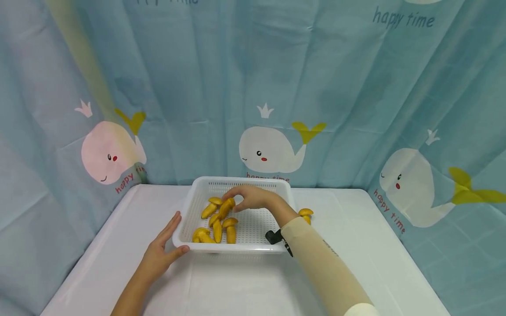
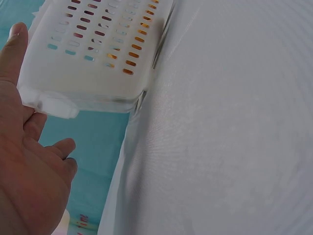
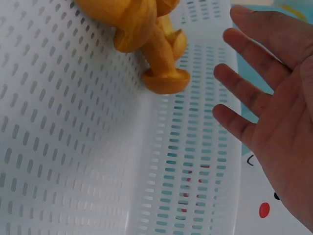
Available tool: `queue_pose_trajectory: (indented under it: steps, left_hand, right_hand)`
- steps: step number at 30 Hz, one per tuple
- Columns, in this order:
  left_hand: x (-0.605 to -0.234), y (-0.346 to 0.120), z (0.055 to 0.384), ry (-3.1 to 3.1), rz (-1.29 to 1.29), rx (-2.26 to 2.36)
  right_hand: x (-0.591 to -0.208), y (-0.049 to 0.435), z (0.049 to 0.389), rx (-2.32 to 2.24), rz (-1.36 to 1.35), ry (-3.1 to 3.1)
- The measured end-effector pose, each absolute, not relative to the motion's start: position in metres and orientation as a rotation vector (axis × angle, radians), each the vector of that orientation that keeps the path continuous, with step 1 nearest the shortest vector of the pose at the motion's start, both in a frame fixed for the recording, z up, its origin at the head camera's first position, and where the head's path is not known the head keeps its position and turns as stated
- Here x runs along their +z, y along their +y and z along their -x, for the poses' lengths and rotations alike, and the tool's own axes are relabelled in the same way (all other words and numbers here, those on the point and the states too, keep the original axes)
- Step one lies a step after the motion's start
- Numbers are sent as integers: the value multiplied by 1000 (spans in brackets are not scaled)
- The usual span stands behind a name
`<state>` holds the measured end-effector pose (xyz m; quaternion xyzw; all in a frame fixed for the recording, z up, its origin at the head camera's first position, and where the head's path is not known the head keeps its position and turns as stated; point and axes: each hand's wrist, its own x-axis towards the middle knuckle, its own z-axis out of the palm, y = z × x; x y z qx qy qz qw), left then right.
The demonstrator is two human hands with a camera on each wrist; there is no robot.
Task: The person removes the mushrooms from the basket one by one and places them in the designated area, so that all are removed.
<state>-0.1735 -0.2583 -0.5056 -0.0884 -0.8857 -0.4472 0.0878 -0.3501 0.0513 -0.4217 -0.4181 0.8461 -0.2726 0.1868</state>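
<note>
A white perforated plastic basket (image 1: 253, 247) stands on the table, with several yellow toy mushrooms (image 1: 231, 232) grouped in its left half. Over them is my right hand (image 1: 251, 197), thumb and forefinger spread near an upper mushroom (image 1: 225, 209). In the right wrist view, the fingers of this right hand (image 3: 279, 93) are apart and hold nothing, with a gap to the mushroom cap (image 3: 166, 81). At the basket's left end, my left hand (image 1: 160, 254) rests against the rim, thumb by the near corner. The left wrist view shows that left hand (image 2: 34, 166) with fingers extended beside the basket wall (image 2: 88, 73).
Another yellow mushroom (image 1: 306, 213) lies on the white table (image 1: 356, 245), just right of the basket and partly hidden by the right sleeve. A blue curtain (image 1: 189, 109) printed with whales hangs behind the table and along both sides.
</note>
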Motion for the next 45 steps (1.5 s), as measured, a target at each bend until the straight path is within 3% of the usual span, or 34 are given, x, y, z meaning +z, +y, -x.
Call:
queue_pose_trajectory:
  steps: [45]
  left_hand:
    - [-511,-260,176,-2611,296,-1275]
  right_hand:
    - [-452,38,358,-583,1094,2172]
